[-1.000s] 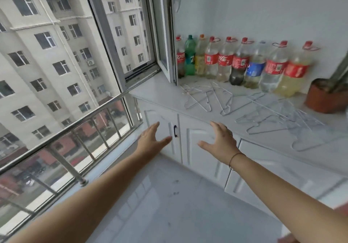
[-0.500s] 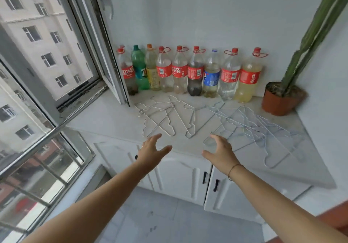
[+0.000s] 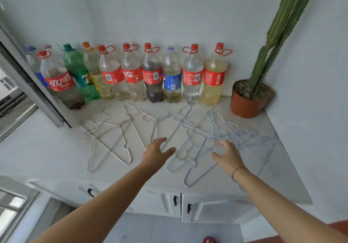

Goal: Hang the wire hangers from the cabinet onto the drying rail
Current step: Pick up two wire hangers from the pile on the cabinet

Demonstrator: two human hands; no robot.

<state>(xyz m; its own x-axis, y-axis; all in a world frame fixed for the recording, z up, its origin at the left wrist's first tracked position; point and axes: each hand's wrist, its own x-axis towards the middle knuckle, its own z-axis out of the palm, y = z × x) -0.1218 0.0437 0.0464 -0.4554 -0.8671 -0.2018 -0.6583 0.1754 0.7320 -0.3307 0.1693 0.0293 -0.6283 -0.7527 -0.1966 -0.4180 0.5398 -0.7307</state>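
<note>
Several wire hangers lie flat and overlapping on the white cabinet top (image 3: 47,148). A silver group (image 3: 111,144) is on the left, a pale blue group (image 3: 207,137) on the right. My left hand (image 3: 157,153) hovers over the gap between the groups, fingers spread and holding nothing. My right hand (image 3: 228,155) reaches over the blue hangers with loosely spread fingers; it holds nothing, and I cannot tell whether it touches the wires. No drying rail is in view.
A row of plastic drink bottles (image 3: 131,75) stands along the back wall. A potted cactus (image 3: 248,99) sits in the right corner. An open window sash (image 3: 32,88) juts over the counter's left part. Cabinet doors (image 3: 165,203) are below.
I have stepped closer and turned right, so the hangers now sit directly under me. Both hands moved forward from in front of the cabinet to above the hangers.
</note>
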